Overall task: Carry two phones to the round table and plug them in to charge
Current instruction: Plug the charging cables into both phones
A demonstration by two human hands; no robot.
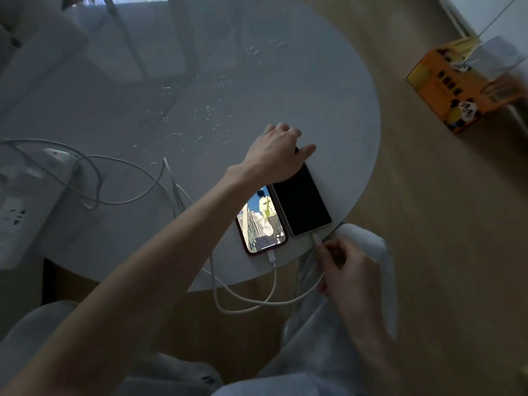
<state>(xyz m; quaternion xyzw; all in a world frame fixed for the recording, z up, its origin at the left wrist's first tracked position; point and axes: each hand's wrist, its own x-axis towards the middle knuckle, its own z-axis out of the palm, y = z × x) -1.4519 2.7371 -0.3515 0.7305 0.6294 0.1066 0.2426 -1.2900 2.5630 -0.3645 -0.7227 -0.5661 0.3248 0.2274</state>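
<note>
**Phones side by side at the near right edge of the round table**

Phones lie flat and touching at the near right edge of the round table (328,90): one with a lit screen (261,221) on the left, one with a dark screen (301,201) on the right. The far ends of both are hidden under the left hand (275,155), so their top edges cannot be made out. That hand lies palm down with fingers loosely spread, pressing on the top of the dark phone and overlapping the lit one.

A white cable (273,262) is plugged into the near end of the lit phone and loops off the table edge. A second white cable (316,238) meets the near end of the dark phone; whether its plug is fully seated cannot be told. The right hand (351,270) pinches this cable just behind the plug, fingers curled closed around it.

At the left edge a white power strip (25,195) is blurred and partly cut off, with cables tangled beside it. An orange box (463,87) sits on the floor to the right, smeared by blur.
</note>
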